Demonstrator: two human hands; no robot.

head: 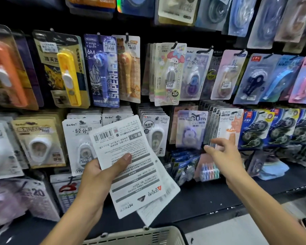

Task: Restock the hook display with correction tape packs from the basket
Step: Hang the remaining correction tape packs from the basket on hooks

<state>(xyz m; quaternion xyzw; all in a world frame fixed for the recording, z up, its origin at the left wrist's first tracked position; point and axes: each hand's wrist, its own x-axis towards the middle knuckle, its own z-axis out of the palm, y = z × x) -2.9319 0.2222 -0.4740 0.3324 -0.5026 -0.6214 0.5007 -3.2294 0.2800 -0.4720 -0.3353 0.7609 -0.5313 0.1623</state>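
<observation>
Correction tape packs (131, 167): small stack, backs up, gripped by left hand (97, 175), thumb pressed across top card. Right hand (223, 156), fingers loosely spread, reaches toward hanging packs (226, 124) (orange-white). Basket (141, 236) rim below; contents not visible. Dark shelf (210, 197) beneath hooks.

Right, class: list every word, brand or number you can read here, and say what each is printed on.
"SUPERHERO" and "6M": purple pack.
"MY MELODY" and "16": pastel pack.
"BoBo": white pack.
"ADEMEI" and "PET", upside down: held pack back in the left hand.
"20": lilac pack.
"BoBo": pale pack.
Price stickers, barcodes and fine print: too small or blurred.
</observation>
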